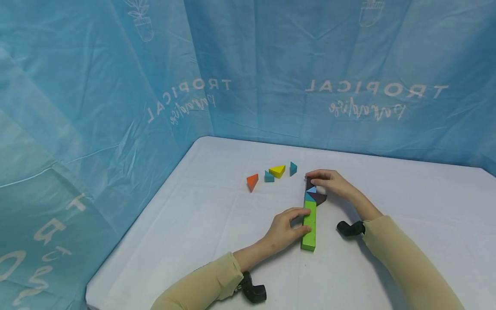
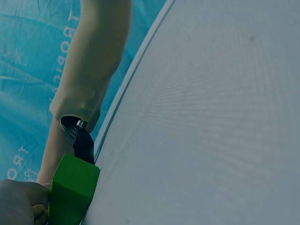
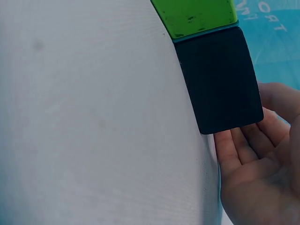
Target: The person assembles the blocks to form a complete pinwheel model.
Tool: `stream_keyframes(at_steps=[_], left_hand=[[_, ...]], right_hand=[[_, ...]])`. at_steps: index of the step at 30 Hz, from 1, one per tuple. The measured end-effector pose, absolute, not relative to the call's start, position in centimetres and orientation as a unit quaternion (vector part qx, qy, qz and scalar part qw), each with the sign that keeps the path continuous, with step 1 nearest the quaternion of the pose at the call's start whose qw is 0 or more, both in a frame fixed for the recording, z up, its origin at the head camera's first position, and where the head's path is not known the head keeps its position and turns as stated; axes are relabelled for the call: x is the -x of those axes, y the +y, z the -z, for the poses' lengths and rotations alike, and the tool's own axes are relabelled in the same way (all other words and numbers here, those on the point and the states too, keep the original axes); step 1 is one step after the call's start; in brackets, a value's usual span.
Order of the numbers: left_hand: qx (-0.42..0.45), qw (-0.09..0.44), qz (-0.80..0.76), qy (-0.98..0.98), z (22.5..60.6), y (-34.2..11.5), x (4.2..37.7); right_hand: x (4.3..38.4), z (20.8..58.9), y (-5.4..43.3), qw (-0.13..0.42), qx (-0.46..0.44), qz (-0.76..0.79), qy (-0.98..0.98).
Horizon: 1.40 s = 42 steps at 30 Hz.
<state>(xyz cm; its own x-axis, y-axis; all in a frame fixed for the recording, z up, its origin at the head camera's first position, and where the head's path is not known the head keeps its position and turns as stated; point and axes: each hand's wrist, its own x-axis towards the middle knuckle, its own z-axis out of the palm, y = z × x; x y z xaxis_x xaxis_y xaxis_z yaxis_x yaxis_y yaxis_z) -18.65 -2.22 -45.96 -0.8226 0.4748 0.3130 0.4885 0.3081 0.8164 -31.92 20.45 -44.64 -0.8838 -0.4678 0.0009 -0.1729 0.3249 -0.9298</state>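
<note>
White, the desk [image 1: 209,202] bore an orange wedge [image 1: 252,182], a teal wedge [image 1: 269,177] and a yellow wedge [image 1: 277,171]. The left hand [image 1: 283,230], thumb and forefinger parted, touched the green blocks [image 1: 310,220] at a row's near end; the right hand [image 1: 335,184], fingers extended, touched the dark block [image 1: 309,185] at its far end.

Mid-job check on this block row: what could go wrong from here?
1. The right hand is at the far dark block; an uneven push might skew the row or open gaps.
2. The jutting dark piece sticks out to the row's right, near that hand, so a stray brush could knock it.
3. The left hand touches the green blocks; sideways pressure could slide them out of line.
</note>
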Motion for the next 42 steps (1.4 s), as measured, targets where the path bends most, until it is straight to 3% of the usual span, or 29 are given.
stream_keyframes(at_steps=[9,17,27,42], left_hand=[[0.301,0.012,0.497,-0.814,46.0,-2.0,18.7],[0.302,0.01,0.491,-0.817,46.1,-2.1,19.0],[0.312,0.02,0.5,-0.808,46.0,-2.1,19.3],[0.307,0.019,0.514,-0.801,46.3,-1.8,19.3]], right_hand=[[30.6,42.8,21.1,0.07,0.133,0.592,0.792],[25.9,40.4,20.2,0.047,0.106,0.637,0.762],[20.0,41.8,18.4,0.029,0.104,0.663,0.741],[16.5,43.7,17.7,0.013,0.116,0.638,0.761]])
